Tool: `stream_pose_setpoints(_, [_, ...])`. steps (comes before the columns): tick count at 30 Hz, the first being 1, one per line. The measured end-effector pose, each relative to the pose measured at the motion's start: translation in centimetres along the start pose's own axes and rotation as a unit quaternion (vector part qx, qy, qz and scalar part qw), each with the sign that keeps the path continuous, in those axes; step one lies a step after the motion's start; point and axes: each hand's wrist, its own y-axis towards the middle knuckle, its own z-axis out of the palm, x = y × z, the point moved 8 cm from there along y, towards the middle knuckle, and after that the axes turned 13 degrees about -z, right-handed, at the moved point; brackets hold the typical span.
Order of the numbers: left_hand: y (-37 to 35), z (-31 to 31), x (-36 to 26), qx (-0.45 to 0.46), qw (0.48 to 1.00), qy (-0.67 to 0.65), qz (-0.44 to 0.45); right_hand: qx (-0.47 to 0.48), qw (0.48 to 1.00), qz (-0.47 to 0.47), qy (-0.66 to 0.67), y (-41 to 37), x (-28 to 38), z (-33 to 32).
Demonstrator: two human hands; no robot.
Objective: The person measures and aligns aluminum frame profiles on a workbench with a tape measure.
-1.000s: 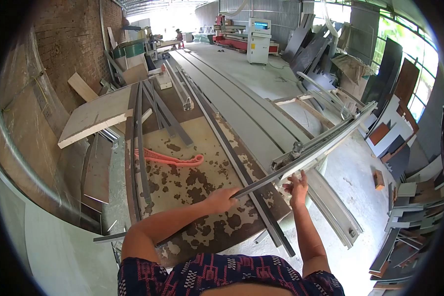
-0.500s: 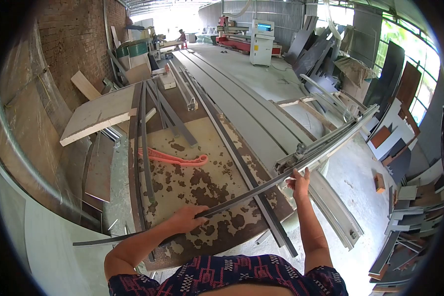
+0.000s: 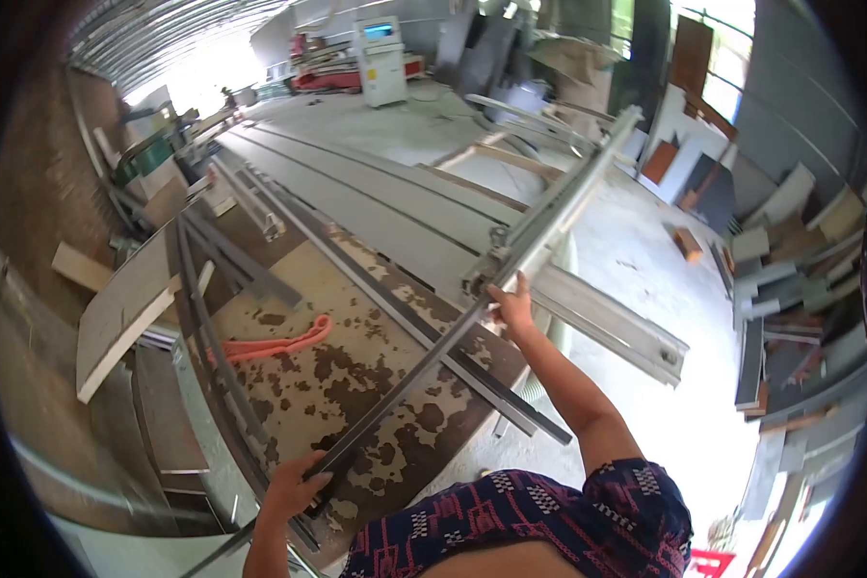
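A long dark grey strip [image 3: 395,393] runs slantwise over the worn, patchy tabletop [image 3: 289,409]. Near its lower end, my left hand [image 3: 294,485] is closed around it. Further up, my right hand [image 3: 512,306] grips the same strip beside the saw table's metal fence rail [image 3: 573,207]. Under the held strip crosses another long dark strip [image 3: 520,397], its end jutting past the table edge. An orange-pink curved stick [image 3: 284,342] lies on the tabletop, left of the held strip.
Several grey strips [image 3: 236,255] lie at the table's far left. A pale thick board [image 3: 130,313] leans beside them. A metal beam [image 3: 612,323] sticks out to the right. Offcuts [image 3: 790,299] are stacked along the right, and a white machine cabinet [image 3: 382,65] stands at the back.
My view has turned to the right. The held strip now slants more steeply, with my left hand lower and further left in view; both hands keep their hold.
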Motion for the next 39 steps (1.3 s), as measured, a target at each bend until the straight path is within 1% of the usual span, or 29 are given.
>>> stream_pose_setpoints(2, [-0.2, -0.7, 1.0, -0.010, 0.999, -0.004, 0.038, -0.001, 1.000, -0.002, -0.004, -0.2, 0.7, -0.1])
stream_pose_setpoints(5, [-1.5, -1.9, 2.0, -0.004, 0.997, -0.048, -0.058, 0.002, 1.000, 0.004, 0.017, -0.4, 0.9, 0.0])
stream_pose_setpoints(8, [-2.4, -2.8, 2.6, 0.012, 0.996, -0.040, -0.085, 0.001, 0.999, 0.011, 0.030, -0.5, 0.4, 0.5])
stream_pose_setpoints(11, [-3.6, -3.6, 2.1, 0.004, 0.994, -0.046, -0.097, 0.005, 1.000, 0.004, 0.016, -0.5, 0.2, 1.0])
stream_pose_setpoints(14, [-3.6, -4.5, 4.9, 0.022, 0.994, -0.063, -0.085, 0.002, 1.000, 0.001, 0.020, -0.8, 0.7, 1.4])
stream_pose_setpoints(17, [-4.8, -5.6, 5.9, -0.003, 0.990, -0.075, -0.121, -0.015, 0.999, 0.003, 0.036, -0.6, 1.3, 1.3])
stream_pose_setpoints(20, [-5.4, -6.2, 6.8, -0.005, 0.989, -0.073, -0.129, -0.016, 1.000, -0.007, 0.009, 0.5, 0.9, 0.8])
stream_pose_setpoints(23, [-5.7, -6.6, 7.7, 0.014, 0.990, -0.067, -0.122, -0.011, 1.000, -0.003, 0.016, 1.0, 0.8, 0.8])
stream_pose_setpoints(26, [-6.0, -7.2, 9.2, 0.011, 0.986, -0.096, -0.133, -0.007, 1.000, -0.003, 0.012, 1.0, 0.5, 1.2])
stream_pose_setpoints(29, [-6.2, -8.0, 10.6, 0.001, 0.982, -0.103, -0.159, -0.003, 1.000, 0.017, 0.006, 0.8, -0.3, 1.7])
stream_pose_setpoints(32, [-6.0, -8.8, 13.1, 0.007, 0.981, -0.093, -0.167, 0.012, 0.998, 0.048, 0.047, -0.4, 0.0, 2.9])
stream_pose_setpoints(35, [-6.0, -9.2, 13.7, 0.009, 0.980, -0.002, -0.198, 0.016, 0.998, 0.055, 0.035, -1.2, 0.0, 3.6])
stream_pose_setpoints(38, [-5.9, -9.1, 13.5, -0.012, 0.969, 0.140, -0.204, 0.014, 0.995, 0.063, 0.073, -2.5, -0.1, 4.3])
stream_pose_setpoints(39, [-5.9, -9.0, 13.4, -0.018, 0.965, 0.159, -0.208, 0.011, 0.994, 0.068, 0.081, -2.8, -0.1, 4.4])
